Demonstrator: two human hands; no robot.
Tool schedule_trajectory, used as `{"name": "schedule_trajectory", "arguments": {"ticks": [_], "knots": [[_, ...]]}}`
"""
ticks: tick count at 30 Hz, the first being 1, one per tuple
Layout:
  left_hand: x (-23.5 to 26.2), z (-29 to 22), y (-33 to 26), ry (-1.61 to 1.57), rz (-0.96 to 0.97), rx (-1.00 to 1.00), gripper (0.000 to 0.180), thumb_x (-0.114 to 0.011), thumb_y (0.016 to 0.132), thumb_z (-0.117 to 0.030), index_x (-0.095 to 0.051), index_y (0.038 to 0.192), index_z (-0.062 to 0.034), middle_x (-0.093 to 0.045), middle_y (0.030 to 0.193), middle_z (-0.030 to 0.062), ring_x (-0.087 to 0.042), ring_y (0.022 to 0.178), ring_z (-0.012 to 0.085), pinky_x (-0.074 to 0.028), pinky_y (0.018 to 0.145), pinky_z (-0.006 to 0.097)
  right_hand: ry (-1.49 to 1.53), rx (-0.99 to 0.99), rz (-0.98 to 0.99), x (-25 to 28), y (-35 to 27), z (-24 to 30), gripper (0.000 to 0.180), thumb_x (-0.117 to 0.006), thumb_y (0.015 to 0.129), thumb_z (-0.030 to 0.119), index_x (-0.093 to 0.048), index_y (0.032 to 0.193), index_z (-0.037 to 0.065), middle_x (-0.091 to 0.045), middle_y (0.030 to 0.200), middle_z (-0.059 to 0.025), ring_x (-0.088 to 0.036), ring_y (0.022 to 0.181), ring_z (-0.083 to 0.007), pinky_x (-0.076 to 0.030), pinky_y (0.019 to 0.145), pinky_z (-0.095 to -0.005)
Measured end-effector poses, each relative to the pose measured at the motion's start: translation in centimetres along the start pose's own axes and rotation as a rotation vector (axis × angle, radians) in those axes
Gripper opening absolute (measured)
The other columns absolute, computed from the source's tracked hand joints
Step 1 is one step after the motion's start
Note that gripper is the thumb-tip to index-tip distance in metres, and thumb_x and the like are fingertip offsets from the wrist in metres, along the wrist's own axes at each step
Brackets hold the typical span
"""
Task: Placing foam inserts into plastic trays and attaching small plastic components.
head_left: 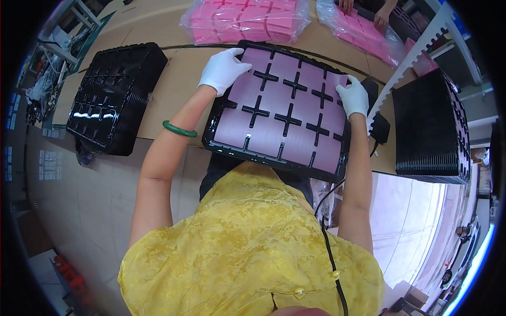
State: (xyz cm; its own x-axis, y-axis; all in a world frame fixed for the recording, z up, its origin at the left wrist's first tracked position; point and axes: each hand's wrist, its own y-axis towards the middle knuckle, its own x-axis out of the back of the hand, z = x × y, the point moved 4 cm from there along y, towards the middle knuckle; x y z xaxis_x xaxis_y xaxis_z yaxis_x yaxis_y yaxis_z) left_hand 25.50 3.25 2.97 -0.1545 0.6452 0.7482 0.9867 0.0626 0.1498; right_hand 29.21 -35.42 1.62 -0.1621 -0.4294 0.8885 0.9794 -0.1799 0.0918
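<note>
A black plastic tray (212, 129) lies tilted before me at the near table edge. Over it is a glossy pinkish-purple sheet (274, 118), with black cross shapes showing through its cut-outs. My left hand (224, 71), in a white glove, rests at the tray's far left corner. Its thumb is spread from the fingers and touches the sheet. At the far right corner my right hand (354, 98), also white-gloved, has its thumb and fingers closed on the sheet's edge, where a small piece curls up. Some of its fingertips are hidden.
Stacked black trays (113, 95) stand at the left, and a taller stack (427, 126) at the right. Bagged pink pieces (242, 21) lie across the table (176, 68). Another person's hands (380, 18) touch a second bag (363, 37). A black cable (328, 237) hangs before me.
</note>
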Motion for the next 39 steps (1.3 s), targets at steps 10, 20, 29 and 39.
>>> {"name": "schedule_trajectory", "arguments": {"ticks": [10,20,29,39], "knots": [[2.3,-1.8,-2.6,0.089,-0.056,-0.007,0.048,-0.072,0.091,-0.034,-0.068,0.132,-0.0092,-0.074,0.117,0.0129,-0.07,0.104,0.0309,-0.053,0.096,0.039,-0.156,0.098,-0.159,1.8,-2.3,1.0,0.047,-0.069,0.089,0.027,-0.066,0.134,0.013,-0.072,0.113,-0.0122,-0.068,0.109,-0.0319,-0.053,0.094,-0.0443],[-1.0,-5.8,-4.6,0.353,0.032,-0.519,0.032,-0.059,0.1,-0.031,-0.071,0.12,-0.009,-0.068,0.127,0.0139,-0.063,0.116,0.0339,-0.047,0.102,0.045,-0.09,0.658,-0.172,2.3,-6.7,5.9,0.031,-0.057,0.09,0.003,-0.072,0.116,0.008,-0.071,0.118,-0.0124,-0.063,0.111,-0.035,-0.051,0.099,-0.0457],[-3.2,-4.5,-0.6,0.486,0.141,-0.404,0.054,-0.049,0.102,-0.055,-0.075,0.115,-0.0096,-0.07,0.114,0.0153,-0.066,0.109,0.0322,-0.051,0.095,0.046,-0.081,0.735,0.122,-2.4,-3.2,6.8,0.039,-0.049,0.088,-0.001,-0.072,0.119,0.006,-0.069,0.122,-0.0165,-0.063,0.117,-0.0362,-0.05,0.103,-0.0455],[-8.0,-8.1,0.0,0.48,0.22,-0.626,0.063,-0.049,0.103,-0.056,-0.062,0.132,-0.0023,-0.06,0.135,0.0165,-0.057,0.127,0.0336,-0.046,0.106,0.044,-0.082,0.568,0.024,-0.2,-1.9,0.6,0.049,-0.046,0.088,-0.002,-0.061,0.134,0.009,-0.07,0.122,-0.0188,-0.066,0.114,-0.0379,-0.052,0.099,-0.0475]]}}
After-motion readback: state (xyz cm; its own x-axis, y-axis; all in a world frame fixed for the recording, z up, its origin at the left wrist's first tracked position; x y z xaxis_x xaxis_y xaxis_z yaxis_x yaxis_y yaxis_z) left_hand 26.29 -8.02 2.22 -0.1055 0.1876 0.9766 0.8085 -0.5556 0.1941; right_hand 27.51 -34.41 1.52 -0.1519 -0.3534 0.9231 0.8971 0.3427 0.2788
